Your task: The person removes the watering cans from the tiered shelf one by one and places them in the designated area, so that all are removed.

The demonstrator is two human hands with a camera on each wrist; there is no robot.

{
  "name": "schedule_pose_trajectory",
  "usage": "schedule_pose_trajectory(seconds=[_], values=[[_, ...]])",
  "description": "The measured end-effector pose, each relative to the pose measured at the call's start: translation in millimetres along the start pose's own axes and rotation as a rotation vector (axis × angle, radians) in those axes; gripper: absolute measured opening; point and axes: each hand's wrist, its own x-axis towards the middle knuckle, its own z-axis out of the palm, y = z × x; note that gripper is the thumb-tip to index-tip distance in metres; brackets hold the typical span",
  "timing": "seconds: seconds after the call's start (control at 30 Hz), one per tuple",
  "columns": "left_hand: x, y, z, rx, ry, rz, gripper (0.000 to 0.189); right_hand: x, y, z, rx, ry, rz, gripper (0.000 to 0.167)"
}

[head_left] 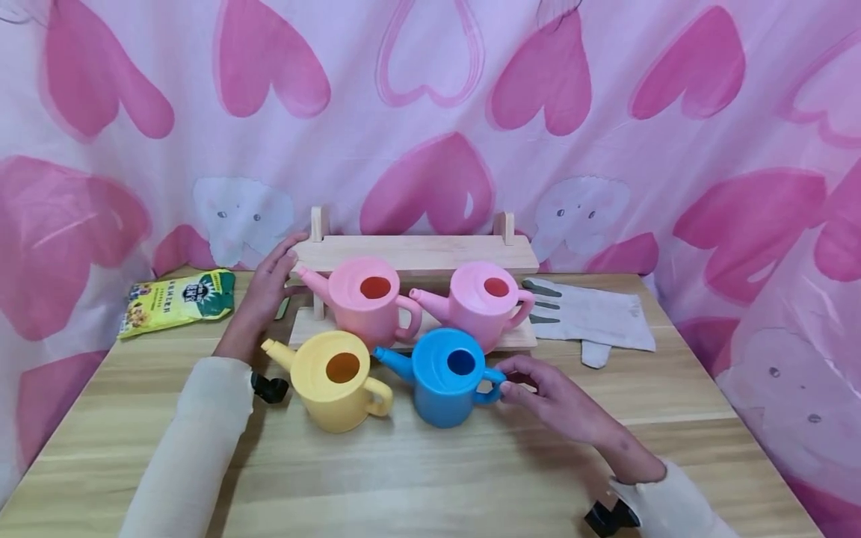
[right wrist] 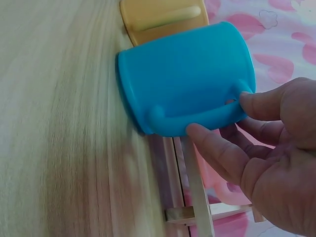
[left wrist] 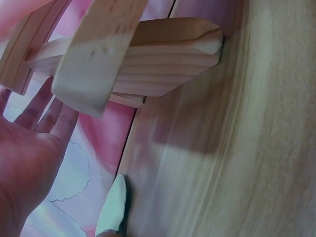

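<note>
My right hand [head_left: 561, 400] pinches the handle of a blue watering can [head_left: 440, 403] between thumb and fingers; the right wrist view shows the thumb [right wrist: 264, 103] at the handle's top. Left of it a yellow watering can [head_left: 329, 403] stands on the table, spout pointing left. Behind them, two pink watering cans, one on the left [head_left: 363, 321] and one on the right [head_left: 474, 317], overlap the lower board of a small wooden shelf [head_left: 417, 254]. At the shelf's left end, my left hand [head_left: 264, 288] touches the upper board, fingers extended and partly hidden behind wood in the left wrist view.
A yellow-green packet [head_left: 178, 302] lies at the table's back left. White gloves [head_left: 592, 317] with dark green fingertips lie right of the shelf. A pale flat tool tip [left wrist: 113, 205] shows beside the left hand. A pink heart-patterned curtain [head_left: 430, 164] hangs behind the table.
</note>
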Motion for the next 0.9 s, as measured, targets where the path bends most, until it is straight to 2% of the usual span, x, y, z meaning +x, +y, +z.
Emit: schedule_pose_trajectory(seconds=[0.27,0.37,0.73,0.9], values=[[-11.3,-9.3,1.2,0.025,-0.011,-0.001,0.061,2.8,-0.1,8.6,-0.030,-0.025,0.002,0.027],[-12.5,-9.8,0.9,0.040,0.004,0.007,0.061,4.7,-1.8,9.8,-0.036,-0.041,-0.001,0.028],[-1.6,-5.6,0.1,0.020,-0.009,0.030,0.059,10.4,-5.0,9.6,-0.055,-0.036,-0.032,0.028],[-0.5,-5.3,1.0,0.003,-0.014,0.038,0.058,10.0,-5.6,8.3,-0.063,-0.039,-0.018,0.029]])
